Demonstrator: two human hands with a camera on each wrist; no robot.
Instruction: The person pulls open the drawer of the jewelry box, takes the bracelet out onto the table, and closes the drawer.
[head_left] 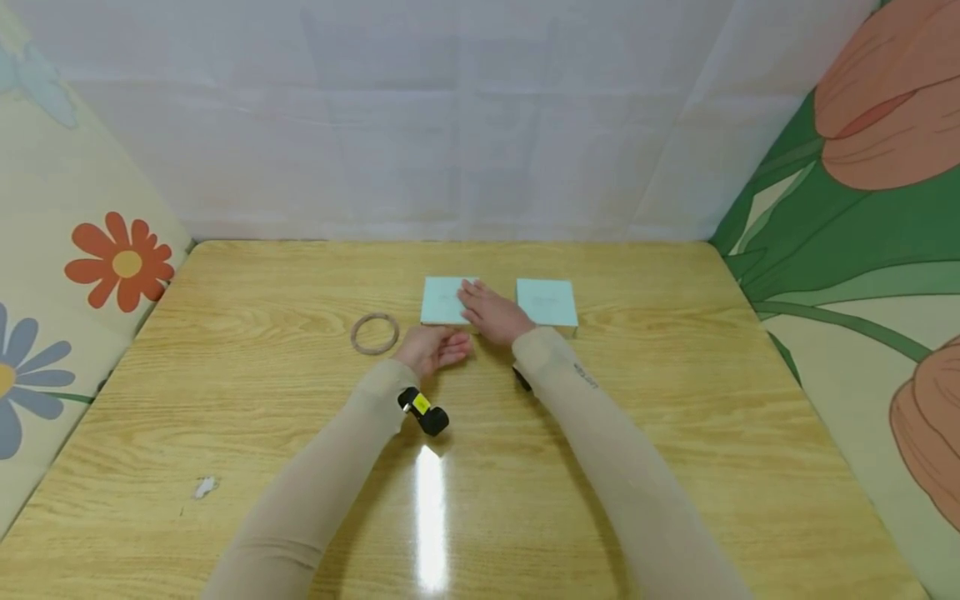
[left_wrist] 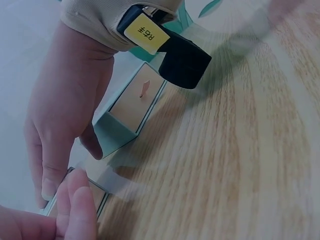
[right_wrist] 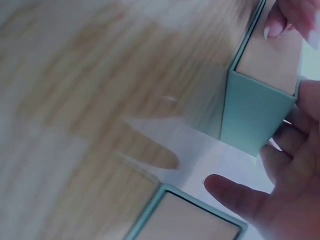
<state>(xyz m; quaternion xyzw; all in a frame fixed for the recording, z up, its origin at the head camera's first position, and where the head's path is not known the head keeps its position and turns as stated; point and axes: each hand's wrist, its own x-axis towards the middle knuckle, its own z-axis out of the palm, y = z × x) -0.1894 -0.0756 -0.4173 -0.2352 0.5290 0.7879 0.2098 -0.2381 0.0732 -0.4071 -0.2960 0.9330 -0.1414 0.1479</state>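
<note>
Two pale teal drawer boxes with beige fronts stand side by side near the back of the table. My right hand [head_left: 495, 315] rests with straight fingers on top of the left box [head_left: 441, 298], thumb spread away from it. At that box's front, my left hand [head_left: 433, 348] pinches with thumb and finger close against the beige drawer face [right_wrist: 267, 67]; the pull tab there is mostly hidden by the fingertips. The right box [head_left: 546, 302] stands apart and untouched, a small pinkish pull tab [left_wrist: 144, 89] sticking out of its front.
A brownish ring [head_left: 375, 333] lies on the wooden table [head_left: 300, 400], left of the boxes. White cloth [head_left: 450, 125] hangs behind the table, and flower-printed panels line both sides. Near the front left is a small white mark [head_left: 205, 487].
</note>
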